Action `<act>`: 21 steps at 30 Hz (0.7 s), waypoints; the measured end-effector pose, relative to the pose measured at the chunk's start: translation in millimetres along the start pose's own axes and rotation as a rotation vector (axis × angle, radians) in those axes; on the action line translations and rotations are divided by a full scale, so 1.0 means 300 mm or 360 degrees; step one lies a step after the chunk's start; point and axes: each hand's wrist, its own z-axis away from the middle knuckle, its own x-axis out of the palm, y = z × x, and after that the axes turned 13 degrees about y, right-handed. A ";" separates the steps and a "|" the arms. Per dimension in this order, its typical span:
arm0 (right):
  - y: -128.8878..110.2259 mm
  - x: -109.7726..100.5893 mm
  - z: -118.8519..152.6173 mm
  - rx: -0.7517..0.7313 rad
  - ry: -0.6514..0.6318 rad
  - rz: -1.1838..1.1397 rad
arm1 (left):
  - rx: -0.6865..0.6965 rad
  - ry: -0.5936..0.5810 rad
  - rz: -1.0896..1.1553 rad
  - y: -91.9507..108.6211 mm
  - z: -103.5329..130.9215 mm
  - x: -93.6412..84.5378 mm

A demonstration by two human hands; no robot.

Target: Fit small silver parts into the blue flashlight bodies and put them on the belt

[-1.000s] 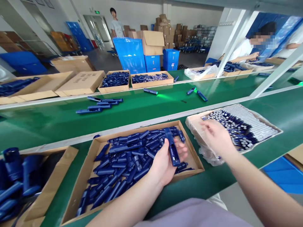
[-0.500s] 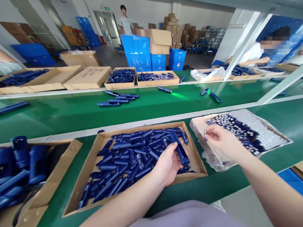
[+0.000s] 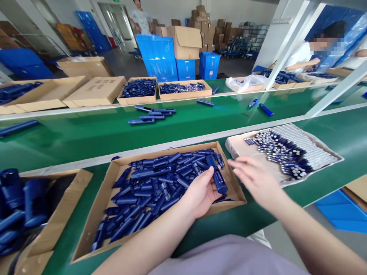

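My left hand (image 3: pixel 205 193) is wrapped round a dark blue plastic tube housing (image 3: pixel 218 179) with a long slot in its side. It holds the housing above the right end of a cardboard tray (image 3: pixel 106 198) full of similar blue plastic parts (image 3: pixel 160 187). My right hand (image 3: pixel 254 179), smeared by motion, hovers between that tray and a lined tray of small cylindrical cells (image 3: pixel 286 152). Its fingers are stretched out toward the housing but apart from it, and I make out nothing between them.
Beyond the trays a green conveyor belt (image 3: pixel 94 135) carries several blue tube housings (image 3: pixel 151 116). At lower left stands a box (image 3: pixel 67 206) of larger blue parts. A white post (image 3: pixel 329 95) slants at the right. A person (image 3: pixel 301 57) sits across the belt; another person (image 3: pixel 140 19) stands behind.
My right hand has moved left from the cell tray toward the housing, its pinched fingers now stretched out. My left hand keeps its hold. The view has shifted slightly; the belt parts have moved right.
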 end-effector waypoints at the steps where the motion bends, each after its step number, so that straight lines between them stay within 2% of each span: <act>1: 0.051 -0.036 -0.015 0.0074 -0.0049 0.0098 | -0.0070 0.0017 0.0039 0.005 -0.002 -0.001; 2: 0.103 -0.072 -0.030 0.0168 -0.0199 0.0209 | -0.0120 0.0027 0.0073 0.009 -0.003 -0.003; 4: 0.194 -0.128 -0.051 0.0332 -0.0762 0.0401 | -0.0150 0.0034 0.0114 0.015 -0.006 -0.005; 6: 0.245 -0.149 -0.057 0.0393 -0.1236 0.0476 | -0.0141 0.0028 0.0099 0.016 -0.006 -0.006; 7: 0.254 -0.146 -0.055 0.0387 -0.1365 0.0480 | -0.0133 0.0028 0.0084 0.015 -0.006 -0.005; 10: 0.250 -0.108 -0.043 0.0316 -0.1429 0.0505 | -0.0119 0.0028 0.0059 0.012 -0.001 -0.002; 13: 0.264 -0.080 -0.041 0.0261 -0.1358 0.0620 | -0.0090 0.0055 0.0030 0.011 0.004 0.002; 17: 0.336 -0.094 -0.035 0.0305 -0.1210 0.0785 | -0.0094 0.0055 0.0020 0.011 0.006 0.004; 21: 0.376 -0.123 0.012 0.0425 -0.1148 0.0909 | -0.0086 0.0040 0.0023 0.012 0.007 0.006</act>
